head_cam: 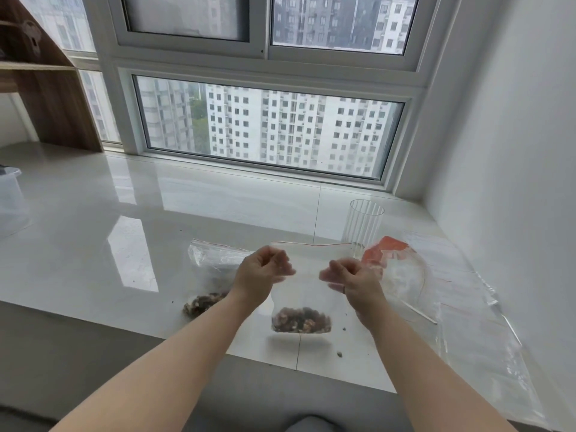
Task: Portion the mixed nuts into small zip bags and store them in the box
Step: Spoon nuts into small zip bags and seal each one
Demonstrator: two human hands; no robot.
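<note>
Landmark: the held zip bag (301, 294), hanging above the sill's (156, 219) near edge. Left hand (263, 272) at its left side, right hand (350, 277) at its right. Nuts (300, 320) in its bottom. Second bag of nuts (209, 275) lies left of it. Ribbed cup (363, 226) stands behind-right. Spare bags (467, 307) lie right. Lidded tub (11, 198) far left. Window (268, 126) behind.

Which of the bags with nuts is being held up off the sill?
The small zip bag between both hands, nuts at its bottom, hangs above the sill. The other nut bag lies flat, left of it.
</note>
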